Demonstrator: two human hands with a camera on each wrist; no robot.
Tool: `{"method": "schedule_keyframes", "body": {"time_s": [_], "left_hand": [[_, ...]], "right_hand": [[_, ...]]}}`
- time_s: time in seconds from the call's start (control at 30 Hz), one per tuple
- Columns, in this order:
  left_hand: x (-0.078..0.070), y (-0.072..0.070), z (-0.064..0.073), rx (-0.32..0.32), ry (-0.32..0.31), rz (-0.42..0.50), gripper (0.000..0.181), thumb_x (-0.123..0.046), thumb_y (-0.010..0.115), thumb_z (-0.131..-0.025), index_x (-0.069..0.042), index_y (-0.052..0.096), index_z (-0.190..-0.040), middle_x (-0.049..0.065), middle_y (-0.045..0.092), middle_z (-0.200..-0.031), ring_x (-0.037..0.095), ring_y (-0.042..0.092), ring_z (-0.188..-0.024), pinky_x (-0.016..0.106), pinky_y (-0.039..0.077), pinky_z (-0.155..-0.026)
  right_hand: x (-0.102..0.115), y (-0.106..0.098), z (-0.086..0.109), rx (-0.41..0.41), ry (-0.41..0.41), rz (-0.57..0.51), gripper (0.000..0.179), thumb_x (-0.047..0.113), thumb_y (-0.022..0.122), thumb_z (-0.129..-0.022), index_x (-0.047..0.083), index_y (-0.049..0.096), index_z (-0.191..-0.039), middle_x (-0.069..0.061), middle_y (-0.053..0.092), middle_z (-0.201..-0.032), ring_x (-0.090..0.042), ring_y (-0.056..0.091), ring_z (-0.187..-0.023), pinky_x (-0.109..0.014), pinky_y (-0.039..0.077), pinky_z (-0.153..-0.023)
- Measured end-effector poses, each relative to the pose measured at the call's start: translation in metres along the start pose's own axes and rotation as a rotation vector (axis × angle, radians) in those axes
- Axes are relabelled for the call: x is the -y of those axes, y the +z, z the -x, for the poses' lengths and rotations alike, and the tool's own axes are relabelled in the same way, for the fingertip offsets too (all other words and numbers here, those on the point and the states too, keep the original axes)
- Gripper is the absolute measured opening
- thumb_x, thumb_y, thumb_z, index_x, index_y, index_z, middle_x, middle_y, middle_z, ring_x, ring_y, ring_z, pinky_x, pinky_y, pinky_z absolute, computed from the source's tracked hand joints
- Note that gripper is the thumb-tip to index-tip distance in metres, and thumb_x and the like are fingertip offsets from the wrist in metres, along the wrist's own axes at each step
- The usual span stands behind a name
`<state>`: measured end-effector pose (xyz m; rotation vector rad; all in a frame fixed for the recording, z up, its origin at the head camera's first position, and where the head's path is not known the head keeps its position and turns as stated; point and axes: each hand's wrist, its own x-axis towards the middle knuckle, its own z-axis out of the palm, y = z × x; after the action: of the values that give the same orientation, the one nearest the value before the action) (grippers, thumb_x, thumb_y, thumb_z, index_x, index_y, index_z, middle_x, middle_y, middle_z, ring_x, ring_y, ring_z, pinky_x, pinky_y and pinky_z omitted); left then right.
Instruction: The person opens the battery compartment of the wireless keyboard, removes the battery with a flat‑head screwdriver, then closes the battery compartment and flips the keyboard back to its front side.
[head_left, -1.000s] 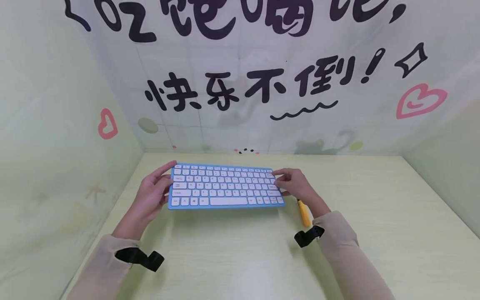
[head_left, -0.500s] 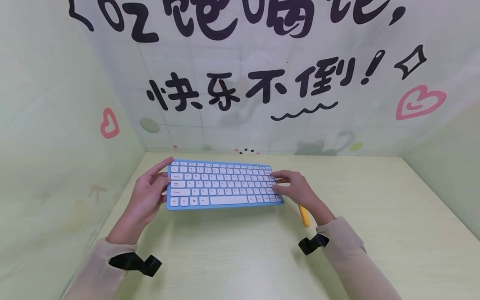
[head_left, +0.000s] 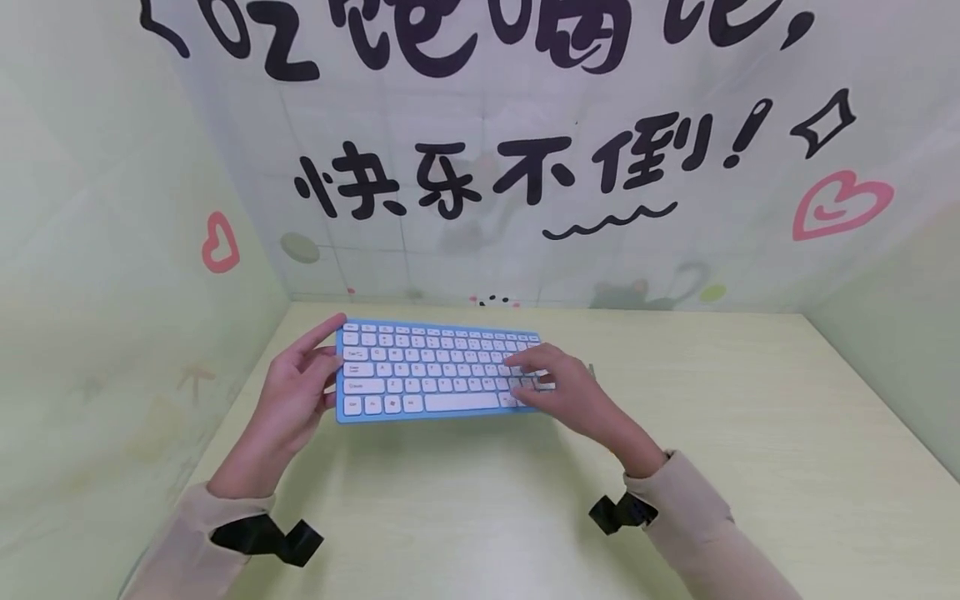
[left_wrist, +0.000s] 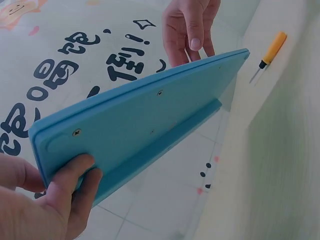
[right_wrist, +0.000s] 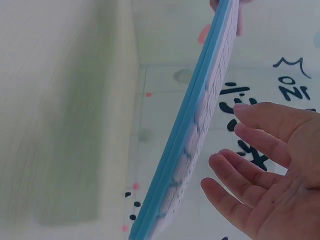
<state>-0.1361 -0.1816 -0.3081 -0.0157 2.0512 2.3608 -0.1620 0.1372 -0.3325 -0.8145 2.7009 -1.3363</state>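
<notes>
A blue keyboard with white keys point(head_left: 427, 367) is held up off the table, its key side tilted toward the head camera. My left hand point(head_left: 288, 396) grips its left end. In the left wrist view, several fingers of that hand press on the blue underside point(left_wrist: 135, 120), which has small screws. My right hand point(head_left: 573, 396) hovers in front of the right-hand keys and hides some of them. Its fingers point(right_wrist: 250, 175) are spread and apart from the keyboard in the right wrist view.
A screwdriver with a yellow handle point(left_wrist: 274, 48) lies on the pale table point(head_left: 750, 433), mostly hidden by my right hand in the head view. A printed backdrop point(head_left: 480, 258) stands behind the table, with side walls left and right.
My right hand has let go of the keyboard's right edge and moved left, in front of its keys. The left hand keeps its grip, and the keyboard has shifted only slightly.
</notes>
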Motion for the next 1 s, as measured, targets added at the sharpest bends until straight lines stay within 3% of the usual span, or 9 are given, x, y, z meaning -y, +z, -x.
{"method": "schedule_keyframes", "body": {"time_s": [0.37, 0.67, 1.0], "left_hand": [[-0.008, 0.018, 0.011, -0.032, -0.013, 0.082, 0.05, -0.001, 0.04, -0.094, -0.016, 0.034, -0.142, 0.008, 0.055, -0.107, 0.013, 0.062, -0.074, 0.017, 0.048, -0.052], [-0.012, 0.029, 0.015, -0.079, -0.022, 0.1, 0.051, -0.001, 0.041, -0.094, -0.018, 0.034, -0.142, 0.01, 0.054, -0.11, 0.015, 0.063, -0.078, 0.019, 0.05, -0.057], [-0.018, 0.039, 0.017, -0.1, -0.033, 0.106, 0.053, -0.001, 0.039, -0.095, -0.021, 0.032, -0.143, 0.014, 0.05, -0.119, 0.016, 0.063, -0.081, 0.024, 0.052, -0.062]], "right_hand": [[0.043, 0.026, 0.007, -0.021, -0.279, 0.149, 0.034, 0.006, 0.072, -0.077, 0.008, 0.066, -0.11, -0.004, 0.052, -0.113, -0.016, 0.049, -0.105, -0.027, 0.046, -0.082], [0.052, 0.04, 0.008, -0.148, -0.398, 0.325, 0.033, 0.007, 0.077, -0.072, 0.012, 0.068, -0.102, 0.0, 0.055, -0.101, -0.013, 0.05, -0.088, -0.02, 0.044, -0.066], [0.047, 0.044, 0.003, -0.307, -0.483, 0.471, 0.028, 0.01, 0.08, -0.069, 0.013, 0.066, -0.093, 0.001, 0.058, -0.089, -0.014, 0.052, -0.082, -0.022, 0.045, -0.064]]}}
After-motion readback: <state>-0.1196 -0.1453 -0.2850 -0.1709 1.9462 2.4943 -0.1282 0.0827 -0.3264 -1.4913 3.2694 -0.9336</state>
